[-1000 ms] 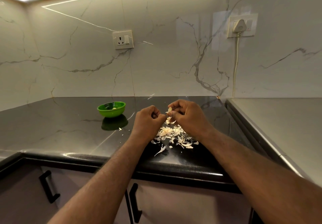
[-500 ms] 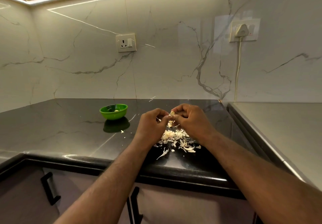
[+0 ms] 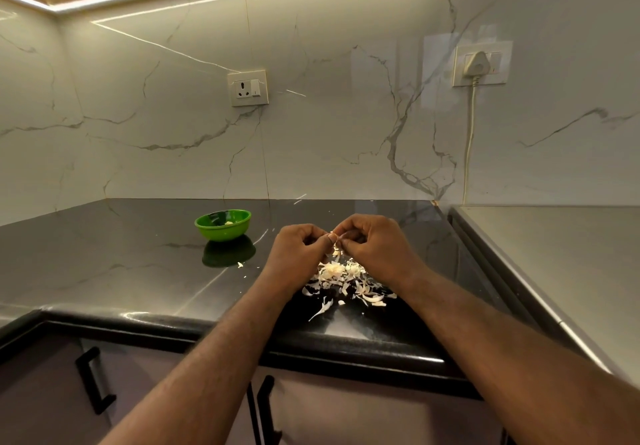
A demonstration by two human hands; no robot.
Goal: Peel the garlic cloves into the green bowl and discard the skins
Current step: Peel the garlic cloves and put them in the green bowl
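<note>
My left hand [image 3: 298, 250] and my right hand [image 3: 374, 243] meet above the black counter, fingers curled, both pinching a small garlic clove [image 3: 334, 236] between their fingertips. Most of the clove is hidden by the fingers. Directly below the hands lies a pile of pale garlic skins [image 3: 346, 280], spreading toward the counter's front edge. The green bowl [image 3: 223, 224] stands to the left of my hands, a little farther back, with a pale peeled piece showing inside.
The black counter [image 3: 121, 261] runs left into a corner and ends in a rounded front edge above cabinet handles [image 3: 93, 380]. A grey steel surface [image 3: 554, 264] adjoins on the right. A plugged cable [image 3: 469, 146] hangs down the marble wall; skin flecks [image 3: 240, 264] lie near the bowl.
My left hand has moved right to join my right hand, and both now pinch the clove together. The view has tilted slightly downward.
</note>
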